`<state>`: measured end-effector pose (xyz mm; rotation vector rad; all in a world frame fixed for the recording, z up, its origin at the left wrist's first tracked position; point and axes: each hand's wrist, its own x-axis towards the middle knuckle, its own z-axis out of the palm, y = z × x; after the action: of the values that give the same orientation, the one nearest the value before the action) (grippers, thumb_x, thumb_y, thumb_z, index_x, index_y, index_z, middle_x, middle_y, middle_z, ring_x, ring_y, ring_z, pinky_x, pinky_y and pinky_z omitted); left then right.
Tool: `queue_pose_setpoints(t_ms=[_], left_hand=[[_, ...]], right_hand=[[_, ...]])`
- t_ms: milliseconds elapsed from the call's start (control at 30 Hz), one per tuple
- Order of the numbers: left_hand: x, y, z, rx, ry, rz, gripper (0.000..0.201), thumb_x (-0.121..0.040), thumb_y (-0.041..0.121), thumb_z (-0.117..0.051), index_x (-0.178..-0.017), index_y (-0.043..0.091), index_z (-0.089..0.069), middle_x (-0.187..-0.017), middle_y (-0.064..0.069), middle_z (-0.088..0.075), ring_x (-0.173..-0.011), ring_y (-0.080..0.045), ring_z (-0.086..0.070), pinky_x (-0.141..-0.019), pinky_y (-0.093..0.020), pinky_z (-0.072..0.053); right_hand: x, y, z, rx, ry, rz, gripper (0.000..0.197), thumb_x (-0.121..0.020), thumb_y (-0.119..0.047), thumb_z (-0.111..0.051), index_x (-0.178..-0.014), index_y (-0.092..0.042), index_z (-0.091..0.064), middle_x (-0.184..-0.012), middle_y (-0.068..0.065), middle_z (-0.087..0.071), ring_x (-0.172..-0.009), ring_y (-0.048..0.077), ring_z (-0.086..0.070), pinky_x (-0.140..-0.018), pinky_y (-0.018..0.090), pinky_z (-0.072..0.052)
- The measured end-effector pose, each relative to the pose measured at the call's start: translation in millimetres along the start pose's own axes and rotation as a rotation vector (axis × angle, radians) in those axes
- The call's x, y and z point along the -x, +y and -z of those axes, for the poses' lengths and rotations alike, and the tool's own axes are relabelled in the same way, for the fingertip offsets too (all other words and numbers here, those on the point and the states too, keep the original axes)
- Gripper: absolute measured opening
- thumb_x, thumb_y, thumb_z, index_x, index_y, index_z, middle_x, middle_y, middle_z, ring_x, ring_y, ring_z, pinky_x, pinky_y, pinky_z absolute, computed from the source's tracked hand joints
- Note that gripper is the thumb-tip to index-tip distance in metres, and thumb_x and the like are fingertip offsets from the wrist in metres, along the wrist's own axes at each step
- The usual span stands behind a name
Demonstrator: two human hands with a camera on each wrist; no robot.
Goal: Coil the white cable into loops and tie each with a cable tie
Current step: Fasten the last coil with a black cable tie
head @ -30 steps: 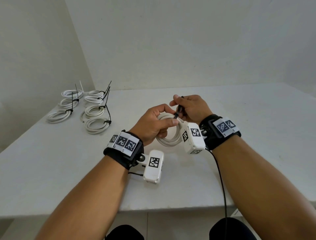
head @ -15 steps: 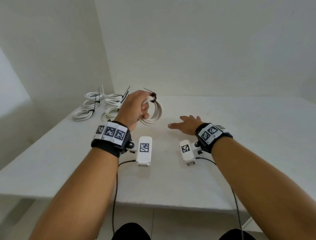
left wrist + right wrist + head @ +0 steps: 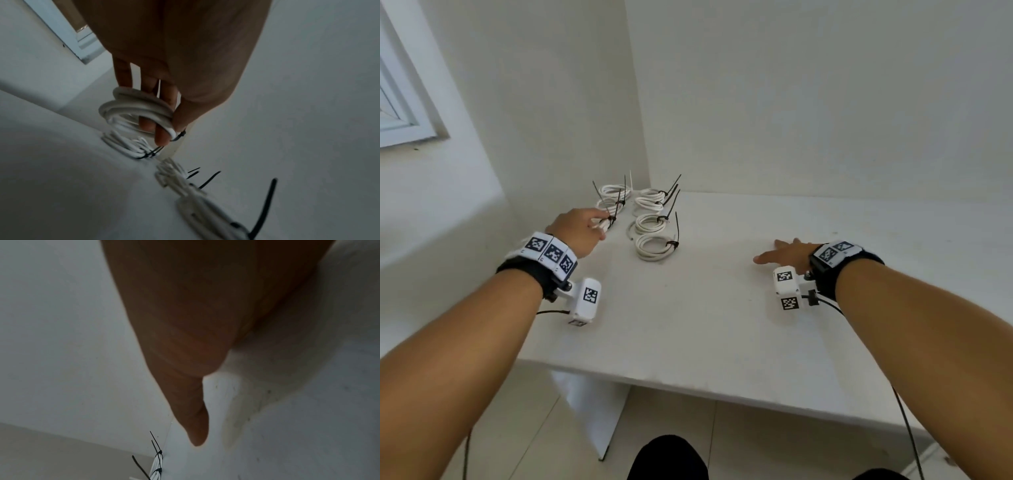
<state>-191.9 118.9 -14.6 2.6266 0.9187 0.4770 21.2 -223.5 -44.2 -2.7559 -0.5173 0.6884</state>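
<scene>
My left hand [image 3: 577, 229] holds a tied white cable coil [image 3: 133, 107] with curled fingers [image 3: 161, 136], just above the bench [image 3: 705, 325] at about 11 o'clock, beside the other tied coils [image 3: 654, 245]. My right hand [image 3: 784, 255] lies flat on the bench at 2 o'clock, fingers straight, holding nothing.

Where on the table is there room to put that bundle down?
Bare white tabletop lies between the nearest tied white cable coil and the flat right hand. The back left corner is crowded with coils, where the left hand holds the newest coil.
</scene>
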Motion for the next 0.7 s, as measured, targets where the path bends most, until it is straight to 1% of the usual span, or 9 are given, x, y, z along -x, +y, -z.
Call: queue_pose_setpoints(t_ms=[33,67,133,233,300,467,567,633,700], left_hand=[[-0.2,-4.4,-3.1,-0.090,-0.012,0.037,0.036,-0.086,0.030,-0.063,-0.121,0.038,-0.062,-0.124,0.002,-0.067,-0.110,-0.029,-0.059,-0.096,-0.039,-0.044],[-0.5,-7.8,-4.8,-0.157,-0.015,0.078,0.035,-0.085,0.033,-0.066,-0.120,0.036,-0.061,-0.127,0.003,-0.065,-0.117,-0.030,-0.056,-0.101,-0.041,-0.040],[-2.9,-11.2,-6.6,-0.214,-0.021,0.129,0.034,-0.084,0.033,-0.072,-0.116,0.027,-0.061,-0.128,0.000,-0.063,-0.120,-0.030,-0.055,-0.103,-0.041,-0.038],[-11.0,-13.1,-4.2,-0.247,-0.055,0.106,0.034,-0.085,0.023,-0.075,-0.116,0.015,-0.066,-0.127,-0.009,-0.063,-0.117,-0.032,-0.057,-0.097,-0.035,-0.043],[-14.9,-11.6,-4.2,-0.287,-0.087,0.087,0.034,-0.084,0.017,-0.075,-0.116,0.011,-0.067,-0.127,-0.010,-0.063,-0.117,-0.031,-0.058,-0.093,-0.031,-0.043],[-22.5,-10.6,-8.8,-0.351,-0.159,0.060,0.019,-0.082,0.012,-0.072,-0.100,0.016,-0.068,-0.120,-0.007,-0.065,-0.108,-0.028,-0.061,-0.080,-0.024,-0.040],[-25.3,-9.1,-10.2,-0.380,-0.139,0.013,0.015,-0.084,0.013,-0.069,-0.099,0.015,-0.068,-0.118,-0.008,-0.065,-0.107,-0.029,-0.061,-0.075,-0.022,-0.037],[-24.8,-7.8,-10.4,-0.404,-0.138,-0.009,0.014,-0.084,0.013,-0.068,-0.097,0.016,-0.068,-0.115,-0.007,-0.066,-0.104,-0.029,-0.062,-0.073,-0.021,-0.037],[-23.9,-6.6,-9.6,-0.423,-0.152,-0.017,0.012,-0.082,0.014,-0.069,-0.093,0.018,-0.067,-0.111,-0.004,-0.067,-0.100,-0.027,-0.063,-0.072,-0.020,-0.038]], right_hand=[[-0.1,0.7,0.1,0.000,-0.001,0.003,0.097,-0.083,-0.074,-0.053,-0.159,-0.032,-0.009,-0.166,0.008,0.004,-0.151,0.032,-0.015,-0.119,0.041,-0.018],[-1.8,0.9,0.9,0.010,-0.001,0.002,0.096,-0.084,-0.074,-0.052,-0.158,-0.032,-0.009,-0.166,0.008,0.005,-0.152,0.032,-0.014,-0.120,0.042,-0.017],[-5.3,3.1,0.4,0.032,0.000,-0.008,0.098,-0.082,-0.076,-0.052,-0.158,-0.034,-0.007,-0.166,0.008,0.007,-0.152,0.033,-0.009,-0.122,0.045,-0.012],[-9.7,3.4,0.2,0.059,0.000,-0.006,0.100,-0.081,-0.079,-0.050,-0.158,-0.035,-0.005,-0.166,0.009,0.007,-0.153,0.035,-0.005,-0.123,0.048,-0.009],[-10.5,3.1,0.7,0.063,0.003,-0.003,0.099,-0.081,-0.080,-0.049,-0.158,-0.035,-0.005,-0.166,0.009,0.007,-0.153,0.035,-0.005,-0.123,0.048,-0.010],[-12.7,3.7,0.0,0.055,0.002,-0.011,0.099,-0.081,-0.079,-0.050,-0.158,-0.035,-0.005,-0.166,0.009,0.008,-0.153,0.036,-0.001,-0.123,0.050,-0.007],[-13.6,3.3,-0.3,0.067,0.011,-0.009,0.099,-0.082,-0.079,-0.049,-0.158,-0.035,-0.004,-0.166,0.008,0.008,-0.153,0.036,-0.001,-0.123,0.050,-0.008],[-14.8,3.1,-0.1,0.067,0.007,-0.010,0.099,-0.082,-0.079,-0.049,-0.158,-0.035,-0.004,-0.166,0.008,0.008,-0.153,0.035,-0.002,-0.123,0.050,-0.009],[-13.7,3.5,0.2,0.062,0.003,-0.008,0.099,-0.082,-0.079,-0.049,-0.158,-0.035,-0.004,-0.166,0.008,0.009,-0.153,0.035,-0.001,-0.123,0.050,-0.006]])
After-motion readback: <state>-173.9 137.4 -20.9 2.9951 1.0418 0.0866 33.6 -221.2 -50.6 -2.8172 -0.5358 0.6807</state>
